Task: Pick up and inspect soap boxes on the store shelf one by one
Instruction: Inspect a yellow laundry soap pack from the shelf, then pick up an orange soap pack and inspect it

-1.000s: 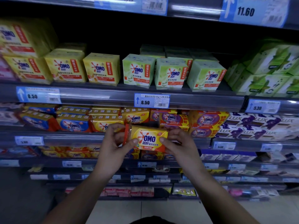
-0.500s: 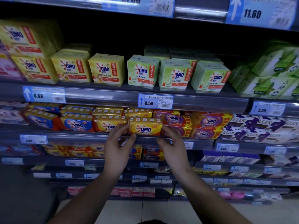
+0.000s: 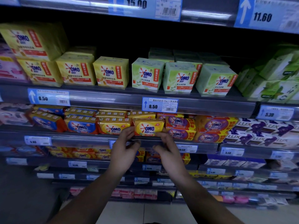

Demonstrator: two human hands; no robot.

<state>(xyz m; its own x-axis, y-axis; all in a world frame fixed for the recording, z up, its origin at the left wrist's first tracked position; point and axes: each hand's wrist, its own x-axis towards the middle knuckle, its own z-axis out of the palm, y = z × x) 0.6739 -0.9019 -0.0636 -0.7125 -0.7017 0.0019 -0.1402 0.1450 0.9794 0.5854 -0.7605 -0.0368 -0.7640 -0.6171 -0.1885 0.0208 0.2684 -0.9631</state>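
The yellow OMO soap pack (image 3: 148, 127) stands on the shelf (image 3: 80, 140), face out, in its row. A matching yellow pack (image 3: 113, 126) touches it at its 9 o'clock and the purple OMO packs (image 3: 179, 124) sit at its 3 o'clock. The 8.50 price tag (image 3: 160, 105) hangs at its 12 o'clock.

Both hands are raised to the pack from 6 o'clock, near each other but not touching. The left hand (image 3: 123, 151) has its fingertips (image 3: 129, 130) against the pack's lower left corner. The right hand (image 3: 169, 152) has its fingertips (image 3: 159, 135) at the lower right edge. Neither hand clamps it – both thumbs hang loose in front of the shelf rail, below the pack and off it.
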